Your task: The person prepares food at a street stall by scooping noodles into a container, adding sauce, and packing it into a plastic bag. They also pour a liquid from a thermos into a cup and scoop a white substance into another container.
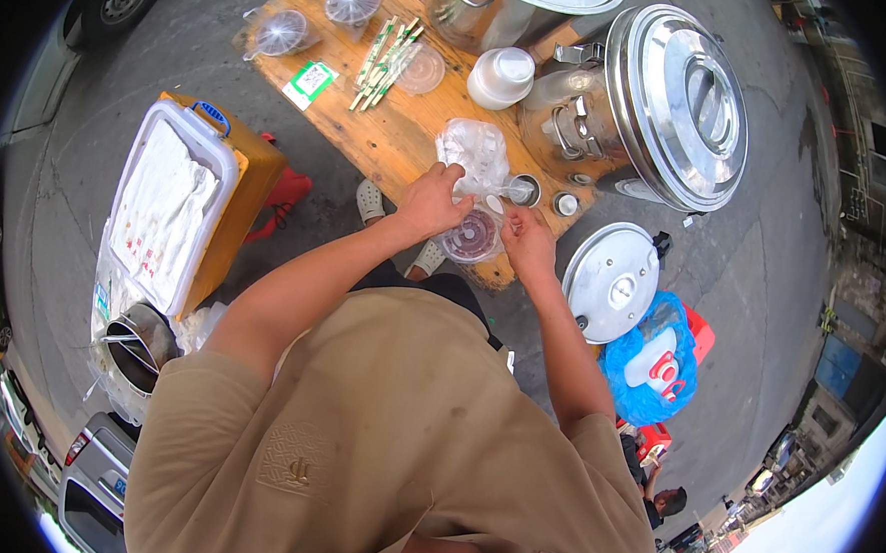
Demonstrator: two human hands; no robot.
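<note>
My left hand (431,201) grips the edge of a thin clear plastic bag (474,153) over the near edge of a wooden table (390,139). My right hand (527,243) pinches the other side of the same bag. Between both hands sits a clear plastic cup (472,236) with dark contents, partly inside the bag. A small steel cup with a spoon (524,190) stands just beyond my right hand.
Two big steel urns (662,103) stand at the table's right end, a steel lid (611,281) below them. Lidded cups (281,32), wrapped straws (382,58) and a white container (501,77) lie on the table. An orange cooler box (181,203) stands left, a blue bag (649,362) right.
</note>
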